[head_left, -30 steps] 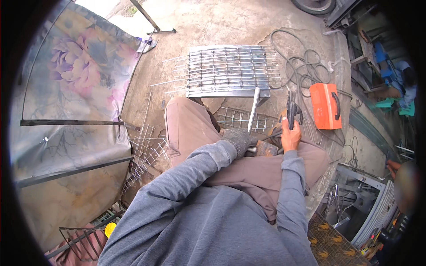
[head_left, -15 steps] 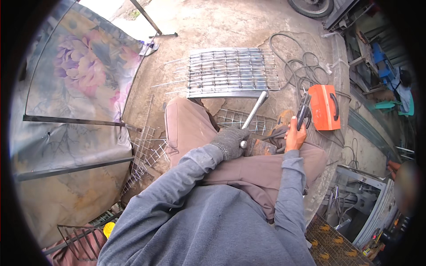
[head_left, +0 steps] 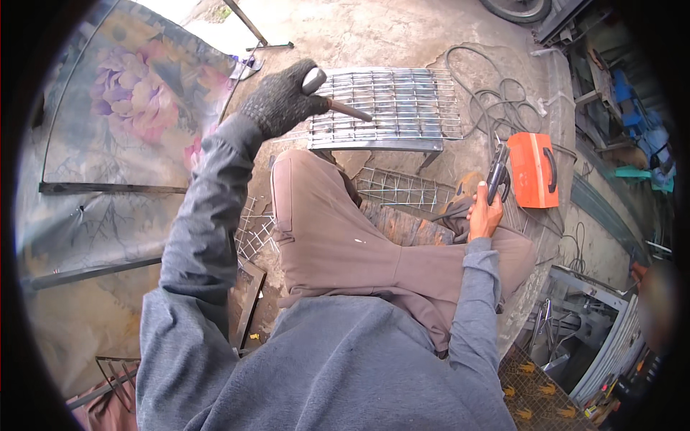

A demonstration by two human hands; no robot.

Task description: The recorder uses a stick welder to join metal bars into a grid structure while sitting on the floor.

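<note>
My left hand [head_left: 284, 99], in a dark grey knitted glove, is raised at the near left corner of a metal wire grid [head_left: 381, 100]. It is closed round a metal tool whose rounded silver end [head_left: 314, 81] and thin brown rod [head_left: 350, 109] stick out past the fingers; its exact kind is unclear. The rod's tip appears over the grid, but I cannot tell if it touches. The grid lies on a low metal stand [head_left: 381, 144]. Bare, my right hand [head_left: 485, 215] grips a black welding electrode holder [head_left: 497, 172] above my right knee, beside an orange box with a handle [head_left: 532, 172].
Black cables [head_left: 496, 100] coil on the concrete floor behind the orange box. Another wire grid [head_left: 402, 192] lies beyond my legs. A floral sheet [head_left: 136, 100] hangs on the left. Metal frames [head_left: 582, 302] stand at right, near another person's hand [head_left: 637, 271].
My left hand has lifted from my lap, moving forward and left to the grid with the metal tool, which has turned. The right hand keeps its hold on the electrode holder.
</note>
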